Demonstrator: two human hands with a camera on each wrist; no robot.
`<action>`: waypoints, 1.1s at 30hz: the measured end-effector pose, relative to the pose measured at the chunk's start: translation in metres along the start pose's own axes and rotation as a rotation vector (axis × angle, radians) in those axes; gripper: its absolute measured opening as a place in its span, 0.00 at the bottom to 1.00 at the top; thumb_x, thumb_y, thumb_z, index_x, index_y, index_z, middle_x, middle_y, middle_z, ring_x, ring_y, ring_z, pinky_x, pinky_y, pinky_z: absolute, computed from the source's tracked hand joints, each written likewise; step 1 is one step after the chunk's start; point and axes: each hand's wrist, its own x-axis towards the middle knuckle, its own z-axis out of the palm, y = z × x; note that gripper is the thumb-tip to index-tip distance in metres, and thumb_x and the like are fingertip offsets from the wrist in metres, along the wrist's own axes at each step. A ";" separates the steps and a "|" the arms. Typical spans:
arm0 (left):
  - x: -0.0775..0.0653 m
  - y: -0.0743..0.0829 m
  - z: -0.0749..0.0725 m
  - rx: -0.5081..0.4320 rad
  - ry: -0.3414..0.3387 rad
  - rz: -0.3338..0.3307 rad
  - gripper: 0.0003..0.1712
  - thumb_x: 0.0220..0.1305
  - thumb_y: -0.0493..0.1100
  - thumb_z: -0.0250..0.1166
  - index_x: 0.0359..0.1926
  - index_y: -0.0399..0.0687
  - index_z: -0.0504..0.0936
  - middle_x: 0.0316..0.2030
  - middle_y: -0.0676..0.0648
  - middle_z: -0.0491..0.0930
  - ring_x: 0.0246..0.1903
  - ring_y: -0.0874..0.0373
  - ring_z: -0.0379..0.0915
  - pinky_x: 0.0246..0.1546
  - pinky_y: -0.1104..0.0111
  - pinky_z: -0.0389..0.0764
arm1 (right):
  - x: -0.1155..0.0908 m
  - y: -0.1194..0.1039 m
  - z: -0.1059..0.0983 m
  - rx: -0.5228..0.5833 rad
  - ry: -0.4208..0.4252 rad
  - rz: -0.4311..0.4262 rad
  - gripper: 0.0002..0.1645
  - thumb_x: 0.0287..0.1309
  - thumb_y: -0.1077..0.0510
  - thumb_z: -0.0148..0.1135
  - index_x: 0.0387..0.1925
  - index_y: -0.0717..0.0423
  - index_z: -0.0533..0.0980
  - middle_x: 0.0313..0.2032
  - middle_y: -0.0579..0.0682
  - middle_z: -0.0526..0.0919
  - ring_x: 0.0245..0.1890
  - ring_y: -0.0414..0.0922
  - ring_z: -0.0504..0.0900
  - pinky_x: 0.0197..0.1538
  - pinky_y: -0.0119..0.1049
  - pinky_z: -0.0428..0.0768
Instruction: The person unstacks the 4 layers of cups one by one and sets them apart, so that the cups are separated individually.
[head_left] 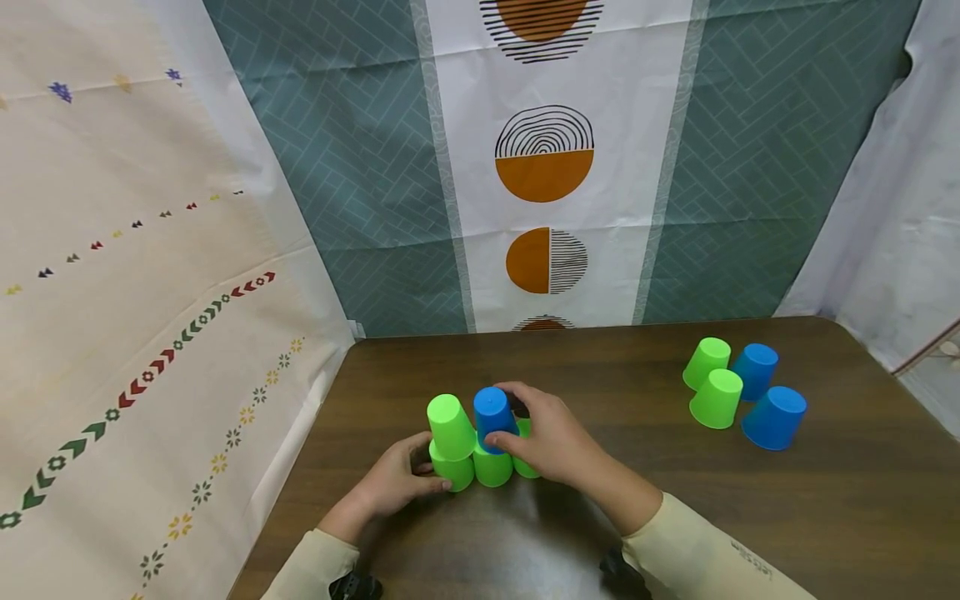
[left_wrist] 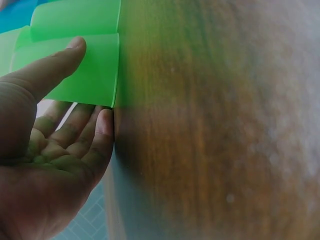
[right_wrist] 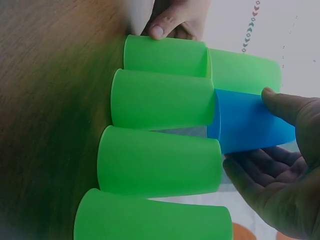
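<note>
Upside-down green cups (right_wrist: 160, 160) stand side by side in a row on the table, several of them showing in the right wrist view. On top of the row's left end sits another inverted green cup (head_left: 449, 423). Beside it, a blue cup (head_left: 492, 408) stands inverted over the row, its rim at the green bases. My right hand (head_left: 551, 435) holds this blue cup, thumb on the near side and fingers behind. Low at the left end, my left hand (head_left: 399, 477) grips the bottom green cup (left_wrist: 95, 70) loosely between thumb and fingers.
At the right of the brown table (head_left: 600, 533) stand two inverted green cups (head_left: 716, 400) and two blue cups (head_left: 775, 418), close together. A patterned cloth (head_left: 225, 333) hangs along the left side, and a teal and white curtain (head_left: 360, 167) behind the table.
</note>
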 end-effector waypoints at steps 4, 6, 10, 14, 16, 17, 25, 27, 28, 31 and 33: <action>0.000 0.001 0.001 0.007 0.005 -0.003 0.39 0.60 0.38 0.80 0.69 0.39 0.73 0.62 0.41 0.79 0.63 0.42 0.77 0.60 0.59 0.83 | 0.001 0.002 0.001 0.002 0.015 -0.009 0.37 0.60 0.49 0.79 0.67 0.54 0.75 0.59 0.51 0.84 0.57 0.52 0.84 0.61 0.55 0.83; 0.000 0.001 0.001 0.006 0.004 0.002 0.38 0.60 0.38 0.80 0.69 0.38 0.73 0.62 0.41 0.79 0.63 0.42 0.77 0.60 0.59 0.83 | 0.001 0.003 0.001 0.010 0.027 -0.009 0.36 0.60 0.49 0.79 0.66 0.54 0.76 0.58 0.50 0.84 0.57 0.52 0.84 0.60 0.56 0.83; 0.000 0.002 0.002 -0.002 0.007 0.016 0.38 0.60 0.37 0.79 0.68 0.37 0.73 0.61 0.40 0.80 0.62 0.42 0.78 0.59 0.59 0.83 | -0.001 0.003 -0.002 0.061 0.073 -0.004 0.35 0.59 0.51 0.80 0.65 0.52 0.77 0.55 0.48 0.85 0.56 0.51 0.84 0.60 0.56 0.84; 0.000 0.001 0.002 -0.012 0.008 0.020 0.38 0.60 0.36 0.79 0.68 0.36 0.73 0.61 0.39 0.79 0.63 0.42 0.77 0.59 0.61 0.83 | -0.004 0.000 -0.011 0.084 0.119 -0.007 0.34 0.58 0.52 0.80 0.65 0.49 0.78 0.53 0.46 0.85 0.54 0.49 0.85 0.58 0.52 0.85; -0.001 0.001 0.002 -0.022 0.004 0.024 0.38 0.60 0.35 0.79 0.68 0.36 0.73 0.62 0.39 0.79 0.63 0.42 0.77 0.59 0.61 0.83 | -0.007 -0.001 -0.017 0.078 0.131 -0.005 0.34 0.58 0.52 0.80 0.65 0.47 0.78 0.53 0.45 0.85 0.53 0.49 0.86 0.57 0.51 0.86; -0.001 0.001 0.002 -0.025 0.002 0.025 0.38 0.60 0.35 0.79 0.68 0.36 0.73 0.62 0.39 0.79 0.63 0.41 0.77 0.59 0.61 0.83 | -0.009 -0.001 -0.020 0.072 0.136 -0.006 0.34 0.59 0.51 0.80 0.65 0.47 0.78 0.53 0.45 0.85 0.53 0.49 0.86 0.57 0.51 0.86; -0.003 0.005 0.004 -0.034 0.003 0.019 0.39 0.60 0.34 0.79 0.69 0.35 0.72 0.63 0.38 0.78 0.63 0.40 0.77 0.59 0.59 0.83 | -0.027 0.010 -0.055 0.039 0.188 -0.041 0.34 0.58 0.52 0.80 0.64 0.47 0.78 0.54 0.46 0.86 0.53 0.50 0.86 0.57 0.52 0.86; -0.003 0.005 0.004 -0.029 0.008 0.015 0.39 0.60 0.35 0.79 0.69 0.35 0.72 0.63 0.38 0.78 0.63 0.40 0.77 0.60 0.58 0.83 | -0.034 0.016 -0.065 0.017 0.213 -0.049 0.34 0.59 0.51 0.80 0.64 0.49 0.77 0.54 0.47 0.86 0.53 0.51 0.86 0.56 0.53 0.86; -0.003 0.006 0.004 -0.027 0.010 0.016 0.39 0.60 0.35 0.79 0.69 0.35 0.72 0.62 0.38 0.78 0.63 0.40 0.77 0.59 0.58 0.83 | -0.038 0.019 -0.071 0.002 0.228 -0.046 0.34 0.59 0.51 0.80 0.64 0.49 0.77 0.54 0.48 0.86 0.53 0.52 0.86 0.56 0.54 0.86; -0.002 0.005 0.005 -0.016 0.017 0.014 0.39 0.60 0.36 0.79 0.69 0.34 0.72 0.62 0.38 0.78 0.62 0.40 0.77 0.59 0.58 0.83 | -0.049 0.029 -0.091 -0.035 0.265 -0.017 0.35 0.60 0.50 0.79 0.65 0.51 0.76 0.55 0.51 0.86 0.54 0.55 0.86 0.56 0.59 0.85; -0.002 0.005 0.005 -0.014 0.018 0.016 0.39 0.60 0.36 0.79 0.69 0.35 0.72 0.62 0.38 0.78 0.62 0.40 0.78 0.59 0.58 0.84 | -0.057 0.034 -0.104 -0.055 0.282 0.022 0.36 0.61 0.47 0.78 0.67 0.51 0.75 0.56 0.54 0.86 0.55 0.58 0.85 0.56 0.63 0.84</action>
